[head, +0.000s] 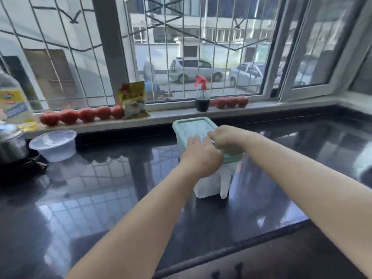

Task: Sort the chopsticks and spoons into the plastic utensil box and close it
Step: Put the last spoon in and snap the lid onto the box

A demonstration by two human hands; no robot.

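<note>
tomatoes [68, 116], a yellow packet [133, 100] and a spray bottle [202, 97] line the windowsill [173, 114].
</note>
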